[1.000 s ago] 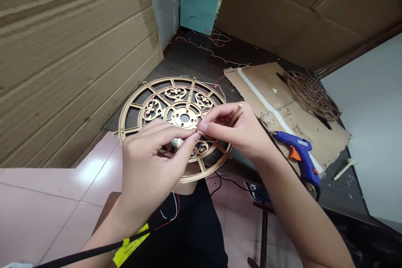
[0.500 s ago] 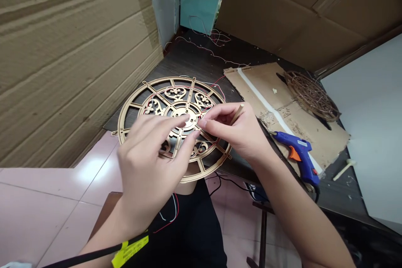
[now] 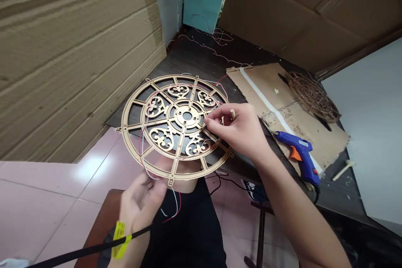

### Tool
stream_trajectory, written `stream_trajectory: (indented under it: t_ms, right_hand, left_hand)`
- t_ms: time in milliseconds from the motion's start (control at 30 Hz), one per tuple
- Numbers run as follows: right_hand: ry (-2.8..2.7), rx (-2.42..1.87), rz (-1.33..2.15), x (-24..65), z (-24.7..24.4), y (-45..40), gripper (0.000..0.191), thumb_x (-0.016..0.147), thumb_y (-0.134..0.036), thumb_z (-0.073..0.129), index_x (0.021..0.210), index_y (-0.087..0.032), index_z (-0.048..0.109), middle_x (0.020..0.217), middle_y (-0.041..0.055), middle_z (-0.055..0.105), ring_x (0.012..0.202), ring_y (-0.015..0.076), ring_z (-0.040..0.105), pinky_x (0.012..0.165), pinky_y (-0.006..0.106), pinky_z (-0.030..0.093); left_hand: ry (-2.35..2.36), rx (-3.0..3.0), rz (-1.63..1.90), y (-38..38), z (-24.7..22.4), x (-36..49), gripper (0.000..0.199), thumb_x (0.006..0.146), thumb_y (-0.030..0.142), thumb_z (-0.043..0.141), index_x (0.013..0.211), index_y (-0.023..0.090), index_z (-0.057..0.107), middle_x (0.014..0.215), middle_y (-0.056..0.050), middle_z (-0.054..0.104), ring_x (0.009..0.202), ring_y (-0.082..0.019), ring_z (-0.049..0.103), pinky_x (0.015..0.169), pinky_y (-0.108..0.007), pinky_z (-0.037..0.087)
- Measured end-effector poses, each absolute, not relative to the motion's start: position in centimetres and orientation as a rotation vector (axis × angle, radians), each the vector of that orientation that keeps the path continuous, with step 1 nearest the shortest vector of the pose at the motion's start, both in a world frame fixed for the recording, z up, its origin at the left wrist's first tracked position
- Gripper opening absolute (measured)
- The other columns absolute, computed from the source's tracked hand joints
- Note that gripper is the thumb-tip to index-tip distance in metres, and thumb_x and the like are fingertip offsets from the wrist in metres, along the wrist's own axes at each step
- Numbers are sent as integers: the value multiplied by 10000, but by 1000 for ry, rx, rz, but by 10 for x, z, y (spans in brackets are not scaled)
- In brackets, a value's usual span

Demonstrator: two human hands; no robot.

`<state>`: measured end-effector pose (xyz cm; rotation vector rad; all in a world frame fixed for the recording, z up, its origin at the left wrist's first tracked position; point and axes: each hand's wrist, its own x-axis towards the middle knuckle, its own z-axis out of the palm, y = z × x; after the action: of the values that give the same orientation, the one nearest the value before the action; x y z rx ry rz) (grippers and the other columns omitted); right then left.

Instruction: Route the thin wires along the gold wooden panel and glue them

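A round openwork wooden wheel, with spokes and scroll ornaments, lies partly on the dark table and overhangs its edge. Thin red and white wires run over it, and their loose ends hang below the near rim. My right hand is closed, a short pale wooden stick held in its curled fingers. Its thumb and index finger pinch together at the wheel right of the hub; what lies between their tips is hidden. My left hand, blurred, is at the near rim beside the wires, its fingers partly hidden.
A blue glue gun with an orange trigger lies right, on a cardboard sheet. A darker round wooden lattice sits behind it. Another pale stick lies far right. Loose wire trails at the back. Cardboard stands left.
My left hand has moved from over the wheel's hub down to its near rim, uncovering the centre. My right hand stays near the hub, with the stick now tipped differently.
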<state>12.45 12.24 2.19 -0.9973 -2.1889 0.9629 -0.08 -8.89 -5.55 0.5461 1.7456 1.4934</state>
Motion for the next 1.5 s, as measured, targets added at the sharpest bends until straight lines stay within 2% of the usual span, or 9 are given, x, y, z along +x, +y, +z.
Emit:
stream_trajectory:
  t_ms: [100, 200, 467, 667, 767, 933, 1133, 1267, 1500]
  right_hand:
    - [-2217, -1010, 958, 124, 19, 123, 102, 770, -116, 699, 738, -151, 789, 686, -10, 708, 542, 58, 459, 512, 248, 330]
    - [-2249, -1015, 955, 125, 18, 125, 89, 796, -151, 714, 747, -150, 788, 681, -9, 707, 541, 64, 463, 515, 251, 338]
    - [-2216, -788, 541, 126, 20, 115, 97, 878, -139, 710, 805, -173, 763, 727, -9, 695, 581, 87, 493, 568, 267, 382]
    - [-1929, -886, 293, 136, 46, 159, 78, 872, -175, 749, 800, -183, 779, 724, 5, 711, 538, 95, 489, 511, 262, 350]
    - [-1820, -878, 299, 141, 80, 218, 97, 812, -117, 767, 730, -164, 788, 755, 57, 748, 663, 151, 645, 610, 283, 469]
    - [-1532, -688, 5, 134, 122, 254, 104, 866, -126, 715, 783, -158, 768, 803, 62, 715, 785, 168, 678, 725, 301, 504]
    - [-1951, -988, 565, 112, 53, 174, 127, 841, -198, 707, 750, -171, 791, 789, 37, 739, 739, 160, 653, 704, 305, 506]
    - [-2071, -1193, 916, 121, 17, 131, 176, 852, -328, 736, 844, -170, 813, 684, 20, 673, 571, 109, 468, 533, 267, 361]
    - [-2145, -1044, 1014, 130, 13, 114, 106, 848, -262, 731, 802, -179, 778, 712, 14, 654, 597, 101, 461, 557, 267, 365]
  left_hand:
    - [1519, 581, 1461, -67, -53, -2, 535, 800, 712, 732, 775, 182, 663, 857, -62, 699, 758, -178, 628, 638, -257, 505]
    - [1346, 510, 1492, -52, -47, -5, 411, 845, 581, 773, 967, 189, 748, 1146, -82, 758, 1108, -236, 690, 943, -277, 567]
    - [1317, 477, 1427, -47, -49, -6, 341, 855, 498, 801, 1041, 212, 818, 1171, -70, 795, 1171, -261, 730, 1141, -359, 544]
    - [1281, 525, 1394, -59, -50, -8, 363, 840, 532, 804, 1091, 270, 814, 1106, -36, 809, 1024, -245, 769, 970, -331, 650]
    - [1294, 558, 1372, -61, -53, -8, 345, 833, 547, 804, 1022, 260, 828, 1047, -37, 815, 971, -232, 776, 910, -294, 657]
    - [1375, 619, 1340, -59, -51, -8, 376, 847, 584, 770, 925, 221, 832, 988, -58, 815, 983, -224, 772, 891, -247, 633]
    - [1277, 446, 1326, -54, -40, -7, 492, 736, 598, 857, 981, 175, 803, 855, -70, 797, 803, -238, 776, 739, -295, 683]
    - [1210, 378, 1380, -50, -34, -6, 436, 727, 517, 884, 980, 174, 788, 950, -67, 798, 671, -192, 745, 598, -264, 665]
    - [1302, 439, 1351, -50, -35, -6, 457, 797, 572, 804, 1013, 172, 757, 880, -52, 778, 562, -137, 693, 579, -207, 611]
